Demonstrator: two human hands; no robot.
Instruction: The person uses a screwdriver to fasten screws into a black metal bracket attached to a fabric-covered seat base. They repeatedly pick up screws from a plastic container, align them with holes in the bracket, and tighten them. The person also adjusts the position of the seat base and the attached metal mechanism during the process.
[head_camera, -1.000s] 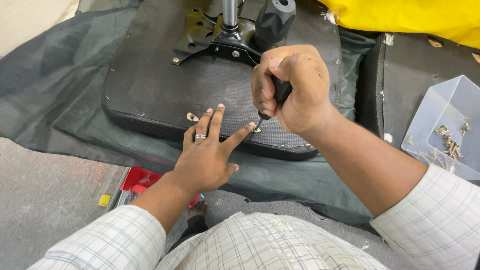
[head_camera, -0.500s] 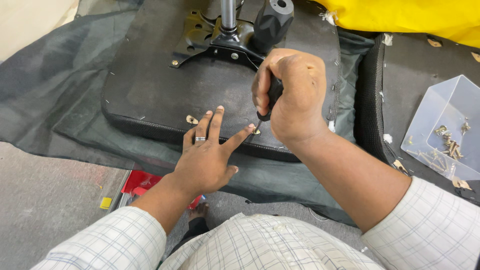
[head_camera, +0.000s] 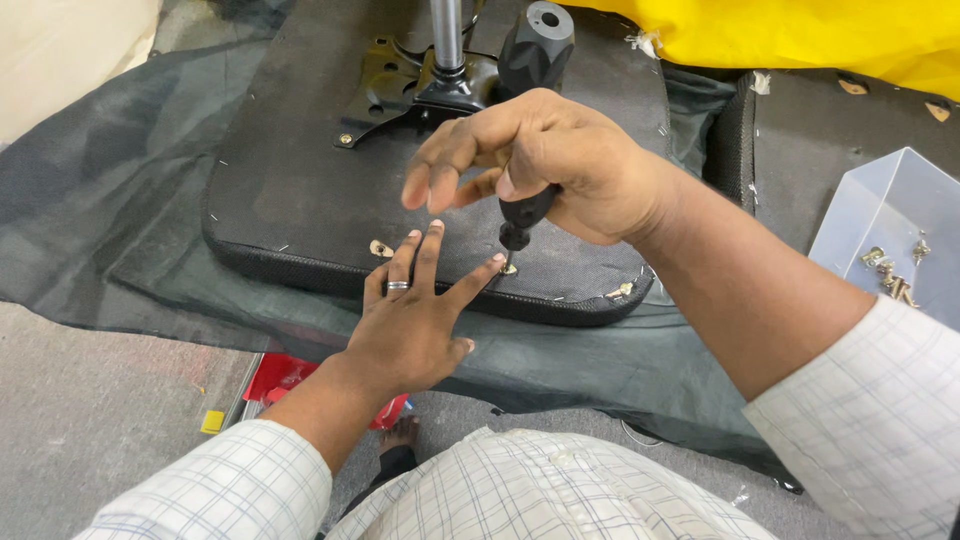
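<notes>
- Right hand grips the screwdriver — tip on the screw.
- Left hand lies flat, fingers spread, steadying the screw.
- Since earlier, the right fingers have loosened outward.

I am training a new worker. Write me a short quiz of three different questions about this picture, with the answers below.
1. True or false: the right hand holds a screwdriver.
2. Which hand wears a ring? A) left B) right C) neither
3. Fill in: the spare screws lie in a clear plastic ____.

Key
1. True; its tip stands on a screw in the black seat underside.
2. A; the left hand lies flat, fingers spread beside that screw.
3. Box, at the right.
</notes>
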